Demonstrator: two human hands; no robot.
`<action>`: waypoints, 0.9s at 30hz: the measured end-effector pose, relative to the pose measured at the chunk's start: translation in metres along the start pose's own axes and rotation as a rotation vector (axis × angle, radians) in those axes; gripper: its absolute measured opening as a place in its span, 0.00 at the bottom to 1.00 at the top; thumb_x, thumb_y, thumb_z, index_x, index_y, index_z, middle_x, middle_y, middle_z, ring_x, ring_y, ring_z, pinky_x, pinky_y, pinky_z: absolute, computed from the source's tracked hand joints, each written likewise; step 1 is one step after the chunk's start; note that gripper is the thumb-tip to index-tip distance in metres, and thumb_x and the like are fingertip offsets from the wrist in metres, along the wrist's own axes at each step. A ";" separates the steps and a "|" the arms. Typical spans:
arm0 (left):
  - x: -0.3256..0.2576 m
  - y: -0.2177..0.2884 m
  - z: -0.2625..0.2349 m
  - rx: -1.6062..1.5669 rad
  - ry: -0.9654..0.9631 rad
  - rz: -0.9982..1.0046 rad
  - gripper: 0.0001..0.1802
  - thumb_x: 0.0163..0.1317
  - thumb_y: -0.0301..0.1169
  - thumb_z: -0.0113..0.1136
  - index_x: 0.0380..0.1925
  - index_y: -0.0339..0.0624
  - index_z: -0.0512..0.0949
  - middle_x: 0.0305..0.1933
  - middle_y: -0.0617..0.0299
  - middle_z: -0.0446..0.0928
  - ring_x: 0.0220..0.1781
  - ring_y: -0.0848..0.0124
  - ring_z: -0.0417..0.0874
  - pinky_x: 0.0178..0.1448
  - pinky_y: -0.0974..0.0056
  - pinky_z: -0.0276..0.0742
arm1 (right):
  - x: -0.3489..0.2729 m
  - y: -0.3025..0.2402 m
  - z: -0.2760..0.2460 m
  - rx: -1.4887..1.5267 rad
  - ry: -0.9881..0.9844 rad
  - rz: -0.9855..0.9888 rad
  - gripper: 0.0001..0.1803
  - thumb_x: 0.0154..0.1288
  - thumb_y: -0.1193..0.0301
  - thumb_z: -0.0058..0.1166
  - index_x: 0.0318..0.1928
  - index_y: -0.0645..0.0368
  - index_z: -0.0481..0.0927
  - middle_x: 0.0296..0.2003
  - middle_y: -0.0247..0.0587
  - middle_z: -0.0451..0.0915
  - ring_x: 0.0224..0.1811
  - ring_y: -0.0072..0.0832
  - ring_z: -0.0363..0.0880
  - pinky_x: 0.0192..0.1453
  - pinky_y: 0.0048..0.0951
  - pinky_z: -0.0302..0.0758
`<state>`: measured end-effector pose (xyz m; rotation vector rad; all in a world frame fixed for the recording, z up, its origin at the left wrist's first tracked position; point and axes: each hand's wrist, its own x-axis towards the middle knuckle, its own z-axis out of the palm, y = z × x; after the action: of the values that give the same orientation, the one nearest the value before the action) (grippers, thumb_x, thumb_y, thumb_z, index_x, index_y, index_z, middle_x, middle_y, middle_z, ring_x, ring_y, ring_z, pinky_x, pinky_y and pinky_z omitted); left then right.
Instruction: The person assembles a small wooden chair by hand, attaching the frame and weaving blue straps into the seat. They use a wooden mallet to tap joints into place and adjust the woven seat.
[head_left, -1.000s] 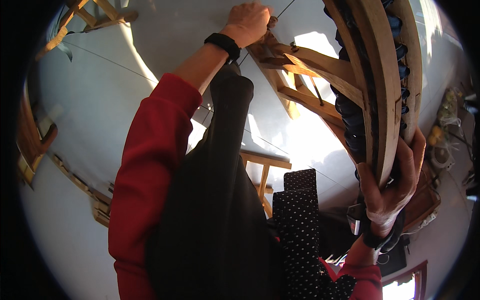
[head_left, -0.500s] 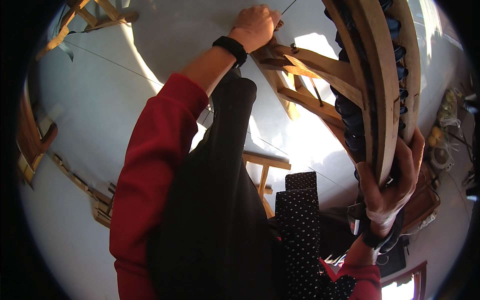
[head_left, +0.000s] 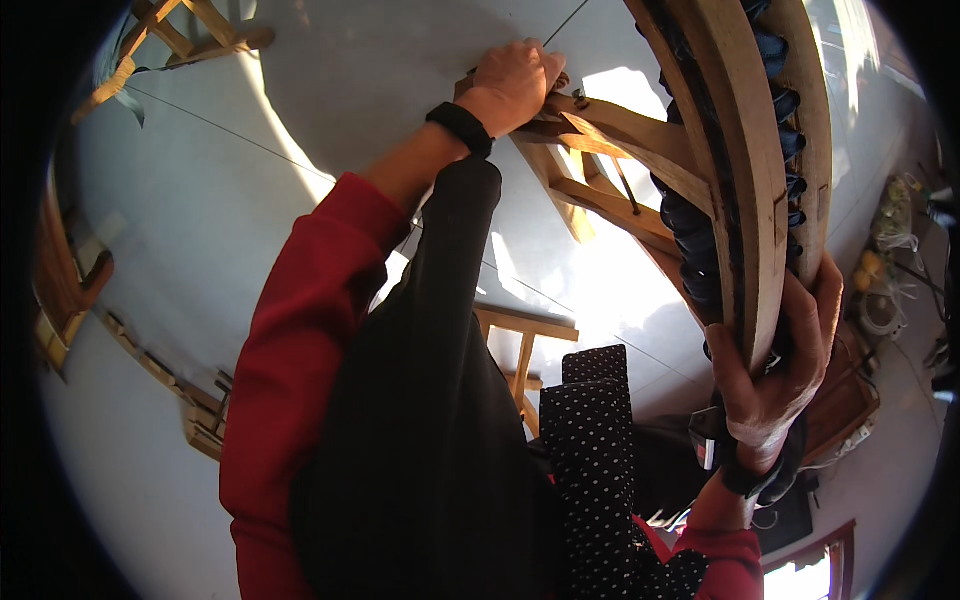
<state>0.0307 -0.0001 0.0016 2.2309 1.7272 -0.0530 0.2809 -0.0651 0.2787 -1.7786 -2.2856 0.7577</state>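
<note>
A curved wooden frame (head_left: 748,170), perhaps part of a chair, stands at the right with dark blue gathered fabric (head_left: 690,235) between its rails. Its lower end lies in the grasp of my right hand (head_left: 775,390), thumb on one side and fingers on the other. At the upper middle, my left hand (head_left: 515,85) is closed over the end of a wooden bar (head_left: 640,125) that joins the same frame; its fingertips are partly hidden. Slanting crosspieces (head_left: 610,200) and a thin dark rod (head_left: 626,185) run between the bars.
Below the frame stands a small wooden stand (head_left: 525,340). Other wooden pieces (head_left: 200,30) are at the upper left, with a brown wooden item (head_left: 70,270) at the far left. Bags and cords (head_left: 885,270) lie at the far right. Sunlight patches the grey floor (head_left: 180,260).
My left hand has moved slightly down in the picture with the bar end. The curved frame has shifted a little to the left, with my right hand still on it.
</note>
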 end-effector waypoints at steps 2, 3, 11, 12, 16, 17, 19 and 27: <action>0.003 -0.010 -0.005 0.027 -0.041 -0.013 0.07 0.62 0.32 0.61 0.39 0.48 0.82 0.41 0.55 0.82 0.46 0.58 0.86 0.46 0.55 0.83 | 0.000 0.001 0.000 -0.022 0.002 -0.027 0.32 0.34 0.64 0.69 0.46 0.64 0.82 0.53 0.58 0.71 0.52 0.51 0.77 0.56 0.46 0.73; 0.010 -0.022 -0.009 0.127 -0.124 -0.006 0.07 0.61 0.34 0.63 0.38 0.48 0.83 0.42 0.53 0.82 0.45 0.57 0.86 0.47 0.54 0.83 | -0.001 0.001 0.000 -0.014 -0.005 -0.007 0.32 0.34 0.64 0.69 0.46 0.64 0.82 0.53 0.58 0.71 0.52 0.51 0.77 0.56 0.46 0.73; -0.004 -0.080 -0.043 -0.214 0.221 -0.179 0.09 0.58 0.36 0.63 0.33 0.45 0.83 0.39 0.49 0.82 0.43 0.52 0.84 0.46 0.51 0.80 | 0.001 0.001 0.000 0.004 0.010 -0.013 0.32 0.34 0.64 0.69 0.45 0.64 0.82 0.53 0.59 0.71 0.52 0.51 0.76 0.56 0.46 0.74; -0.012 -0.064 -0.038 -0.184 0.138 -0.142 0.08 0.59 0.35 0.62 0.38 0.48 0.83 0.42 0.49 0.82 0.44 0.53 0.85 0.47 0.52 0.81 | 0.001 0.000 0.000 0.001 0.012 -0.007 0.32 0.34 0.64 0.69 0.45 0.65 0.82 0.53 0.59 0.71 0.52 0.52 0.77 0.56 0.46 0.74; -0.033 -0.001 -0.007 -0.119 -0.046 -0.066 0.09 0.60 0.32 0.62 0.41 0.48 0.83 0.45 0.51 0.81 0.48 0.52 0.84 0.49 0.53 0.82 | 0.000 -0.002 0.000 -0.019 0.015 -0.014 0.32 0.33 0.64 0.69 0.45 0.65 0.82 0.53 0.59 0.71 0.51 0.52 0.77 0.55 0.46 0.75; -0.033 0.002 -0.003 -0.050 -0.064 -0.038 0.09 0.60 0.33 0.62 0.41 0.48 0.82 0.44 0.51 0.81 0.48 0.51 0.84 0.49 0.53 0.82 | 0.000 -0.003 -0.001 -0.030 0.007 -0.024 0.32 0.33 0.64 0.69 0.45 0.65 0.82 0.53 0.59 0.71 0.51 0.52 0.77 0.54 0.46 0.75; -0.030 -0.005 -0.002 0.017 -0.082 -0.042 0.09 0.60 0.33 0.62 0.40 0.47 0.82 0.43 0.52 0.80 0.48 0.50 0.83 0.49 0.52 0.81 | -0.001 -0.003 -0.001 -0.036 0.000 -0.022 0.32 0.33 0.64 0.68 0.45 0.65 0.82 0.53 0.59 0.71 0.51 0.52 0.77 0.54 0.45 0.76; -0.019 -0.052 -0.037 -0.028 0.049 -0.155 0.10 0.60 0.35 0.63 0.41 0.48 0.81 0.40 0.54 0.79 0.46 0.51 0.83 0.48 0.50 0.81 | -0.001 0.001 0.000 0.016 0.022 -0.024 0.31 0.34 0.64 0.68 0.44 0.65 0.82 0.53 0.58 0.71 0.52 0.51 0.77 0.54 0.44 0.76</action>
<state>-0.0300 0.0039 0.0291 2.0909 1.9125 -0.0095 0.2818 -0.0656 0.2781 -1.7408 -2.2763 0.7470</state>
